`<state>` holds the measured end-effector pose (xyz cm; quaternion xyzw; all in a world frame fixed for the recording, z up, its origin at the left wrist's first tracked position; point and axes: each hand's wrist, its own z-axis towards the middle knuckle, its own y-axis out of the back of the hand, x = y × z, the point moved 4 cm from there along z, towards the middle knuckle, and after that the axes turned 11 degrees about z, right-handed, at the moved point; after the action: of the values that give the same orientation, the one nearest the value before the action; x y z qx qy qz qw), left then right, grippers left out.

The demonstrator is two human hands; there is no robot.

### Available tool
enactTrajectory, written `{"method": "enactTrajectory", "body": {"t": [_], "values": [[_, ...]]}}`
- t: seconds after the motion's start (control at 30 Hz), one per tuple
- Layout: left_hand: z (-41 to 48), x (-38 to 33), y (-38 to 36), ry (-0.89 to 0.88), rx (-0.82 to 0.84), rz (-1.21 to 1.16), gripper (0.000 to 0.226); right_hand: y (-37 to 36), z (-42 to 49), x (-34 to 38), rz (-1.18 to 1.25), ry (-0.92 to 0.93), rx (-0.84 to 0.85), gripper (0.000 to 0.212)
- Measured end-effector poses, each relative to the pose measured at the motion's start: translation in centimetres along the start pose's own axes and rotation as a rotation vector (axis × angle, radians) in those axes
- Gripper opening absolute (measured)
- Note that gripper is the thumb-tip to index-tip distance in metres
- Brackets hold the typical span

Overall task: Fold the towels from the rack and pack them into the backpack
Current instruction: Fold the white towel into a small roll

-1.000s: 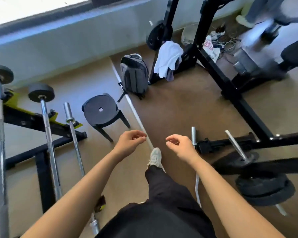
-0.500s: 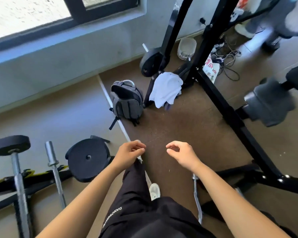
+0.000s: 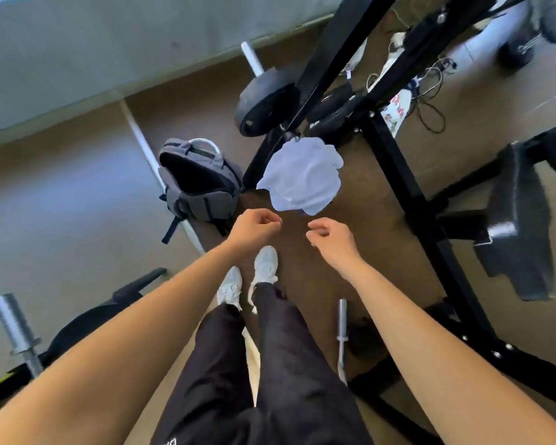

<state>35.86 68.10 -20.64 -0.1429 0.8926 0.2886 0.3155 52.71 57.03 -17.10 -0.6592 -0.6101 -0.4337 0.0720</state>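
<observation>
Gym floor: reaching for the towel.
Empty, the left hand and right hand hover near it, fingers loosely curled; it drapes the rack. Best pinch two corners. The backpack stands open, left of it.

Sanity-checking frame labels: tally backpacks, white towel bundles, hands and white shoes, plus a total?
backpack: 1
white towel bundle: 1 (the number of towels in it cannot be told)
hands: 2, left hand and right hand, both holding nothing
white shoes: 2, nearer shoe and farther shoe
total: 6
</observation>
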Motion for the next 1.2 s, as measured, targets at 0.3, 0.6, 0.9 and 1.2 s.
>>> {"method": "enactTrajectory", "body": {"t": [0.3, 0.6, 0.9, 1.2], "values": [[14.4, -2.0, -6.2, 0.060, 0.056, -0.044, 0.071, 0.4, 13.2, 1.0, -0.225, 0.124, 0.063, 0.068], [14.8, -3.8, -5.7, -0.011, 0.045, 0.106, 0.036, 2.2, 15.8, 2.7, -0.642, 0.100, 0.275, 0.032], [6.5, -5.8, 2.3, -0.150, -0.022, -0.074, 0.032, 2.0, 8.9, 8.4, -0.270, 0.255, 0.081, 0.015], [0.8, 3.3, 13.5, 0.013, -0.042, 0.076, 0.010, -6.8, 4.6, 15.2, -0.076, 0.341, 0.259, 0.028]]}}
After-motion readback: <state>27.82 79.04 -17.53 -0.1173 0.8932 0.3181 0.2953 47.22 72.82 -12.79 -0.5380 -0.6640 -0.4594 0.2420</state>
